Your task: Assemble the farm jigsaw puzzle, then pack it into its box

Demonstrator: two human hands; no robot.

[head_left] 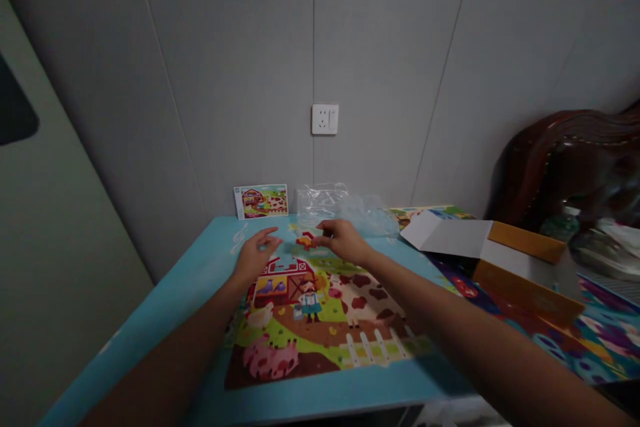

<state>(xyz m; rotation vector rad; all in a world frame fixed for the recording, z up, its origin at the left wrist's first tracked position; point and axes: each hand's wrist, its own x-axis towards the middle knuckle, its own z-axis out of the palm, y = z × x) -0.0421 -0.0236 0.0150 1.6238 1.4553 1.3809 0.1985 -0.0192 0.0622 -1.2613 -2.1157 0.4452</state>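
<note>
Puzzle [325,327]: right part hidden behind right forearm [450,293]. Red piece [305,241], at right hand [343,240]: detail too small to tell. Dark seat back [580,173]: cut off at right.

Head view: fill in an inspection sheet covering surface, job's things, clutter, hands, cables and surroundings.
Surface: flat light-blue tabletop, partly covered.
Job's things: colourful farm-scene picture, lying flat; small red-and-yellow piece beyond it; white-bordered rectangular farm card, standing at the back.
Clutter: crumpled clear plastic wrapping behind; open orange-and-white cardboard box at right.
Hands: left hand open near the picture's far-left corner; right hand at the piece, grip unclear.
Cables: nothing seen.
Surroundings: grey panelled wall, white plastic socket.
</note>
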